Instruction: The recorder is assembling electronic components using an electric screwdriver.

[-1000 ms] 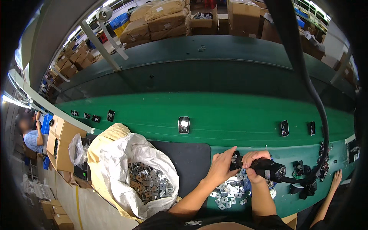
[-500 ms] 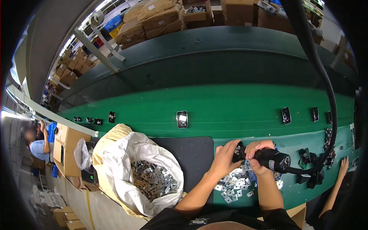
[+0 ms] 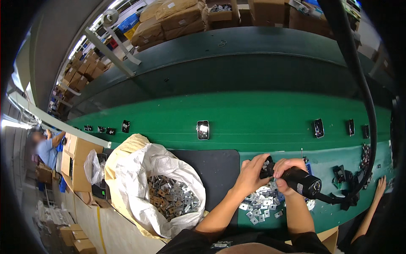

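My left hand [image 3: 250,175] is closed around a small black part [image 3: 266,167], mostly covered by the fingers. Gripped in my right hand [image 3: 288,168] is a black corded electric screwdriver [image 3: 303,183]. Its front end points left at the black part, but the tip is hidden between my hands. Beneath both hands a pile of small silver square plates with holes [image 3: 263,206] lies on the green worktop [image 3: 249,221]. To the left, an open white woven sack [image 3: 146,211] holds many small metal pieces [image 3: 173,199].
Beyond the worktop runs a green conveyor belt [image 3: 253,112] carrying several black housings [image 3: 203,130]. A thick black cable [image 3: 364,97] hangs at the right. Black parts [image 3: 341,174] lie near another person's hand [image 3: 381,184]. At far left, a person [image 3: 47,149] stands by cardboard boxes [image 3: 82,158].
The whole view has shifted slightly. The screwdriver's rear end has dipped a little, while both hands keep their grips. At far left, the other person's arm has moved.
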